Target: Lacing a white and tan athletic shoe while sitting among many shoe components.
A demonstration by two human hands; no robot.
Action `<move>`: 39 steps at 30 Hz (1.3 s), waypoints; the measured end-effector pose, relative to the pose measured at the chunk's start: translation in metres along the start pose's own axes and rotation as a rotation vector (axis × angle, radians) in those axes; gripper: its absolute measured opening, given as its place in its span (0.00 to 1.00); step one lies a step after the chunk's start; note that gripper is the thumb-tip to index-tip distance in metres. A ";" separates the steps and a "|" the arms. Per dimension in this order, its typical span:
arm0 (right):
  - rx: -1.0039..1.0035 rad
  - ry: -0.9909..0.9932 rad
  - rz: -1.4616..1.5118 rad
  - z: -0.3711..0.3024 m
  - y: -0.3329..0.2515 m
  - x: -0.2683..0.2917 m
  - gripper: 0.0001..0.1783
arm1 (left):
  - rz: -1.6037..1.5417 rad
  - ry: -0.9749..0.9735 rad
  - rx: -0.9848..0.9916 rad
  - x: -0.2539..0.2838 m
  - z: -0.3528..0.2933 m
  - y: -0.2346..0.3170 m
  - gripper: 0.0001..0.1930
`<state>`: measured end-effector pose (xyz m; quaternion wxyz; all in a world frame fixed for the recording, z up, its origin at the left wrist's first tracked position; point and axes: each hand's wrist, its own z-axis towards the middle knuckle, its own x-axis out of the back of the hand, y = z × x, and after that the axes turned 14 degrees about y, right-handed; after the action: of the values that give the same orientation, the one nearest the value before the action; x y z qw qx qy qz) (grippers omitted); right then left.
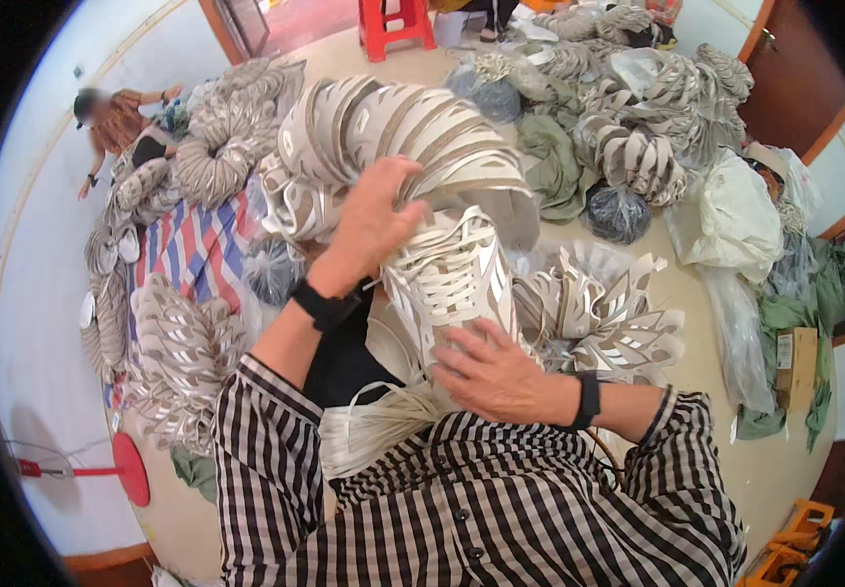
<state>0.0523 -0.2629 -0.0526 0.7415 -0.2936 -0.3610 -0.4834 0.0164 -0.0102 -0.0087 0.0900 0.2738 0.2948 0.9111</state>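
Striped shirt (462, 499) lies below the laced shoe upper (444, 269), left hand (374, 217) part-open at its top left, right hand (496, 377) spread over its lower end: lacing seems underway, next calling for evened laces (460, 262).

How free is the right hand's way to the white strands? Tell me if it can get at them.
Probably yes: the white strands lie close beside the right hand, with nothing seen between them. The hand would, though, have to leave the shoe.
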 end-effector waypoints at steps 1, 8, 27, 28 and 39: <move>-0.005 -0.030 -0.050 0.005 -0.005 -0.007 0.25 | 0.084 -0.055 -0.195 -0.010 0.005 0.004 0.20; 0.141 0.052 -0.298 0.020 -0.010 -0.007 0.18 | 0.541 -0.308 -0.657 -0.065 0.039 0.012 0.26; -0.496 0.577 -0.199 -0.051 0.089 0.040 0.21 | 0.539 -0.151 -0.647 -0.038 0.086 -0.007 0.21; -0.499 0.569 -0.183 -0.048 0.089 0.037 0.21 | 0.542 -0.156 -0.668 -0.038 0.085 -0.009 0.21; -0.631 0.440 -0.045 0.004 0.105 0.051 0.22 | 0.499 -0.155 -0.589 -0.030 0.091 -0.008 0.20</move>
<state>0.1626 -0.2477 -0.0180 0.6636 -0.3886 -0.0331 -0.6383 0.0918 0.0314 0.0350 -0.0376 0.3674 -0.0626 0.9272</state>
